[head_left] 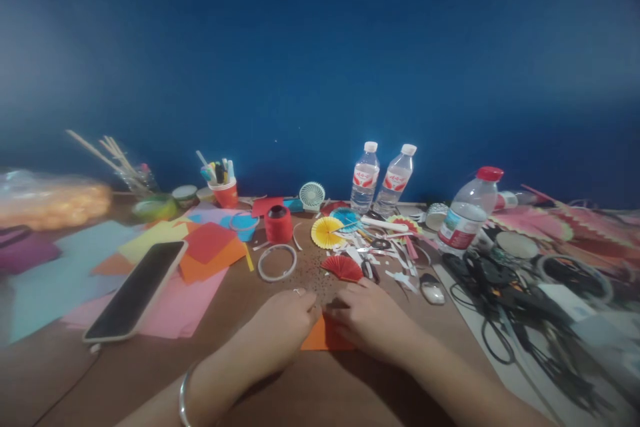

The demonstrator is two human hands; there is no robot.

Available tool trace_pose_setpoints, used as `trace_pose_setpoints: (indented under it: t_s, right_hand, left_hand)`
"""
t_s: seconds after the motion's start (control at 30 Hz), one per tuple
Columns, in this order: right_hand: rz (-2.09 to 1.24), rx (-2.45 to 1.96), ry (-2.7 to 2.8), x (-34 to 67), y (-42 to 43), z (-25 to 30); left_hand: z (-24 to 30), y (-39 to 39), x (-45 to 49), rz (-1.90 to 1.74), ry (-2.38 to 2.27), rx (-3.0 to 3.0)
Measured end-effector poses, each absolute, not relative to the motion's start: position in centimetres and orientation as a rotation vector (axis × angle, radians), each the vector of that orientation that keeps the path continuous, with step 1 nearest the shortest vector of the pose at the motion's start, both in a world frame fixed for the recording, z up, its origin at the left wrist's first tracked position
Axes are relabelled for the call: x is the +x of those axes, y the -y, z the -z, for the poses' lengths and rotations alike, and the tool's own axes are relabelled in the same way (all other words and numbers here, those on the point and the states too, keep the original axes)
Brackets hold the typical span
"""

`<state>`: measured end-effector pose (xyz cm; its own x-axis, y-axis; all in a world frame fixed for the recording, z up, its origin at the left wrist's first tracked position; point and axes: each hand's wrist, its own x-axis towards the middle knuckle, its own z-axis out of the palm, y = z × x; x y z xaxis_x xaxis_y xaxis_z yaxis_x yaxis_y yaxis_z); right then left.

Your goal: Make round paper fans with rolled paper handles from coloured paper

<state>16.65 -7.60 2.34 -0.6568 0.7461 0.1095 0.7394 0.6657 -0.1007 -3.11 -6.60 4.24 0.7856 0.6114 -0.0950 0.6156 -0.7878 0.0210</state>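
A piece of orange paper [327, 337] lies on the table right in front of me, its upper part covered by my hands. My left hand [290, 315] is closed at the paper's upper left side, thumb and fingers together. On the other side, my right hand [369, 315] has its fingers curled down onto the paper's upper right. The fingertips of both hands are partly hidden. Just beyond them sits a red pleated paper fan [343, 267], close to the right fingers. A yellow paper rosette [327, 232] and a blue pleated one [346, 219] lie farther back.
Left are a phone [137, 290] and coloured paper sheets [200, 307]. A red thread spool [278, 224], a clear ring [277, 263] and white paper scraps [403, 280] lie ahead. Water bottles [365, 179] stand behind; a red-capped bottle [467, 213] and black cables [493, 273] are right.
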Motion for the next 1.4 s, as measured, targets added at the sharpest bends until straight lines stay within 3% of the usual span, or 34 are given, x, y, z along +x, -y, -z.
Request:
trace_pose_setpoints:
  t_s: [0.43, 0.67, 0.87, 1.1, 1.4]
  right_hand:
    - [-0.062, -1.546, 2.726, 17.5, 6.8, -3.4]
    - [-0.403, -1.422, 2.453, 16.2, 6.3, -0.9]
    - [-0.462, -1.325, 2.484, 16.3, 6.2, -1.0]
    - [-0.441, -1.158, 2.707, 16.6, 7.3, -2.6]
    - [-0.175, -1.309, 2.768, 16.9, 7.4, -3.1]
  left_hand:
    - [-3.9, 5.8, -3.8, 0.08, -1.113, 2.903]
    - [-2.4, 4.7, -2.6, -0.068, -1.2, 2.756]
    - [-2.5, 4.5, -2.3, -0.026, -1.129, 2.697]
    - [-4.2, 6.4, -2.1, 0.261, -1.034, 2.826]
    - [-4.3, 7.3, -2.8, 0.147, -1.062, 2.855]
